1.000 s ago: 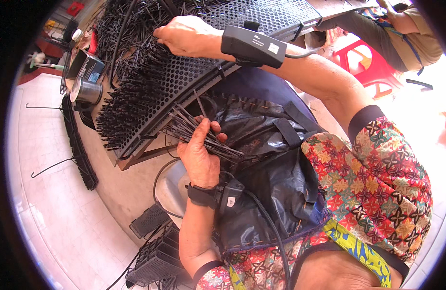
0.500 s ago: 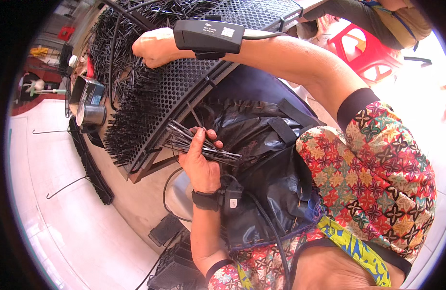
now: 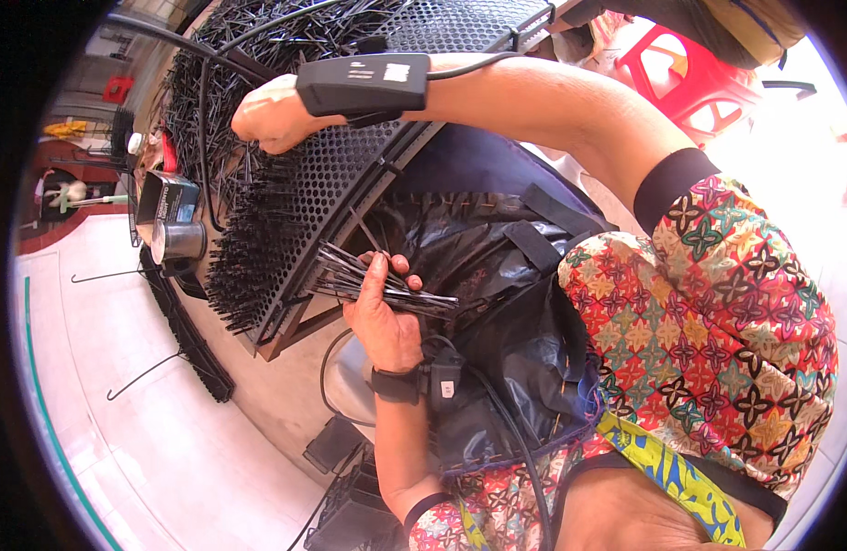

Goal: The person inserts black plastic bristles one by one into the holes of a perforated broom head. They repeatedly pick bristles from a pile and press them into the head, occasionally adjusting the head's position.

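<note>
A: Rods, thin and black, a fanned bundle (image 3: pixel 377 280) lying across the left hand (image 3: pixel 384 317) low in front of the apron. Why held that way?

B: Judging by the spread, so single rods can be picked off. Left grip is closed round the bundle, thumb over the top, fingers beneath, ends pointing toward the perforated board (image 3: pixel 336 179).

A: Left of that?

B: Small dark box and a metal cup (image 3: pixel 177 241) at the board's left edge; a wire hook (image 3: pixel 143 376) lies on the pale floor below. The board tilts toward the person, its lower face bristling with rods already poked through the holes, which suits reaching from a seat.

A: Right hand?

B: Right hand (image 3: pixel 274 119) is up on the board's top left, fingers curled down against the holes among the standing rods. Whether a rod is pinched there I cannot tell; the fingertips are hidden.

A: Against half a second back?

B: Right hand sits a little lower and nearer the middle of the board. The bundle looks much the same, left hand barely shifted.
</note>
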`<action>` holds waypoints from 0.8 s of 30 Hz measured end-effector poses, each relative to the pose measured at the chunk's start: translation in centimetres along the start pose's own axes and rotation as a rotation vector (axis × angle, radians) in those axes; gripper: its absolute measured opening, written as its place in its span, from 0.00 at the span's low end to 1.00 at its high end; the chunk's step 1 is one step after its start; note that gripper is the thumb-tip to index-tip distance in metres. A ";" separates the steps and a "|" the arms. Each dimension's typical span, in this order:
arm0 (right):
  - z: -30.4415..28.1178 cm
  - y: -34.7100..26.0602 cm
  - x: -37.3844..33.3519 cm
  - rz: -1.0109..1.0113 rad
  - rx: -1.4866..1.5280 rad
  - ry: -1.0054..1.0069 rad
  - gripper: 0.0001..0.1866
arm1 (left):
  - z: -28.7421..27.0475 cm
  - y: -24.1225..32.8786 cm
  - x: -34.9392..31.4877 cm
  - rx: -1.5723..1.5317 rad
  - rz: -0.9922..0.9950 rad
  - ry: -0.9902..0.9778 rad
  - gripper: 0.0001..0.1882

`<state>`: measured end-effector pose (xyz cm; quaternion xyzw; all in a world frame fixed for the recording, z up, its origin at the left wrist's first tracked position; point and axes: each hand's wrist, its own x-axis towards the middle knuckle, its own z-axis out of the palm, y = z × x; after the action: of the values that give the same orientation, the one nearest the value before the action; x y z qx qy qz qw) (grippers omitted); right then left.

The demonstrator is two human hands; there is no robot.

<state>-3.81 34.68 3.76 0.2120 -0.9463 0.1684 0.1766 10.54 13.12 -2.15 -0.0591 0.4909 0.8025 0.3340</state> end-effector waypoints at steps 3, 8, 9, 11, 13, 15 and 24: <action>-1.0 -0.4 0.6 0.011 0.002 -0.070 0.08 | 0.0 0.0 0.0 -0.004 -0.010 0.012 0.04; -2.7 -1.2 0.7 -0.015 0.009 -0.181 0.09 | -0.2 -0.2 -0.1 -0.008 -0.007 -0.013 0.04; -2.9 -1.2 0.7 0.047 0.040 -0.241 0.08 | -0.2 -0.2 -0.1 -0.033 -0.011 -0.030 0.04; -2.9 -1.0 0.8 0.171 0.099 -0.360 0.08 | -0.3 -0.3 0.0 -0.037 -0.022 -0.018 0.05; -2.2 -0.9 1.1 0.127 -0.008 -0.374 0.07 | -0.4 -0.3 0.1 -0.048 -0.026 -0.022 0.05; -1.0 -1.0 0.8 0.103 -0.099 -0.309 0.08 | -0.3 -0.2 0.0 -0.064 -0.032 -0.028 0.05; -0.5 -4.9 -7.9 0.373 0.586 -0.057 0.14 | -0.3 0.0 0.0 -0.096 -0.005 0.008 0.06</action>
<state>5.33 33.38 2.20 0.0818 -0.8848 0.4563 0.0482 10.47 12.84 -2.32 -0.0796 0.4529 0.8242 0.3307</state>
